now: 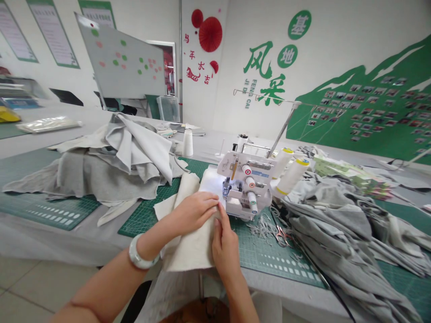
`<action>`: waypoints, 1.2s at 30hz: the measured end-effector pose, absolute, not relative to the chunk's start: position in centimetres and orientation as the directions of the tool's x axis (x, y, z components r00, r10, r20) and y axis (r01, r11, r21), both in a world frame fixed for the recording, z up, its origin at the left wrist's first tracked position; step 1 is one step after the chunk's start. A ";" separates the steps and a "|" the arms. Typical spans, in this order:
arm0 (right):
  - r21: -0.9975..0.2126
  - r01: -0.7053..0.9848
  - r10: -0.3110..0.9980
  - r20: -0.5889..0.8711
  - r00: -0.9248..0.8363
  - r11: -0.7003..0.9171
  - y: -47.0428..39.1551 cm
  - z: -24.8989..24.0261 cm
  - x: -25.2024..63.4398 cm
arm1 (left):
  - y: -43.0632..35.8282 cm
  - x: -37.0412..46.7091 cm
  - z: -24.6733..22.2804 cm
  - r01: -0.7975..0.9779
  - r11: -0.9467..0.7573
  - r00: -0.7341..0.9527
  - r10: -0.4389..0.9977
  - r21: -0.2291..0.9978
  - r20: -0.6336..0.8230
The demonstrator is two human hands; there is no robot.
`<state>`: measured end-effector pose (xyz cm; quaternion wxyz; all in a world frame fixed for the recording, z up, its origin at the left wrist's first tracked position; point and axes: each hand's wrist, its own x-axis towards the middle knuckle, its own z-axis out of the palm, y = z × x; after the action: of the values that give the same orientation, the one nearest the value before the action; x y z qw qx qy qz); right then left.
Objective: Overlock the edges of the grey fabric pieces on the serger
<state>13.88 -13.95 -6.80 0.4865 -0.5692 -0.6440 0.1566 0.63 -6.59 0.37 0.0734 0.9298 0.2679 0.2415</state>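
Note:
A cream piece of fabric (193, 246) runs from the table's front edge up to a white overlock sewing machine (247, 184), whose lamp lights the cloth beside the needle area. My left hand (197, 208), palm down with a pale bracelet on its wrist, has its fingers drawn together on the fabric near the machine. Against the fabric's right edge, my right hand (225, 237) pinches the cloth between thumb and fingers, its fingertips touching those of my left hand. Part of the cloth is hidden under both hands.
Grey and white cloth pieces (134, 152) are heaped on the left. More grey fabric (336, 220) piles up on the right. Scissors (282, 237) and thread scraps (264, 226) lie on the green cutting mat (286, 264). Thread cones (292, 177) stand behind the machine.

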 end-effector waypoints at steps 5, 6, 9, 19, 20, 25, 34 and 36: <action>-0.747 0.592 0.884 0.453 0.118 0.303 -14.1 -6.6 13.8 | -5.9 0.7 0.1 0.463 -0.836 0.733 0.548 0.294 0.403; -0.743 0.597 0.883 0.453 0.118 0.301 -14.1 -6.6 13.8 | -5.8 0.7 0.1 0.463 -0.837 0.733 0.547 0.291 0.405; -0.732 0.618 0.885 0.449 0.121 0.286 -14.1 -6.7 13.9 | -5.7 0.8 0.0 0.467 -0.846 0.738 0.533 0.255 0.415; -0.714 0.656 0.893 0.429 0.135 0.244 -14.1 -6.7 14.0 | -6.8 0.4 0.1 0.476 -0.861 0.754 0.505 0.180 0.421; -0.715 0.656 0.892 0.430 0.138 0.243 -14.0 -6.7 14.0 | -6.7 0.3 0.0 0.478 -0.859 0.754 0.508 0.183 0.416; -0.711 0.659 0.886 0.441 0.145 0.246 -14.1 -6.4 14.0 | -6.4 0.3 -0.1 0.489 -0.851 0.753 0.522 0.191 0.400; -0.684 0.693 0.885 0.442 0.148 0.226 -14.4 -6.4 14.2 | -6.1 0.4 -0.3 0.496 -0.844 0.744 0.534 0.204 0.401; -0.681 0.697 0.886 0.441 0.146 0.225 -14.4 -6.4 14.2 | -6.1 0.3 -0.4 0.492 -0.845 0.741 0.533 0.210 0.408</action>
<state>14.24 -14.39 -6.43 0.4433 -0.6135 -0.6448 0.1064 0.35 -6.08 -0.35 0.0441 0.9319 0.2752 0.2320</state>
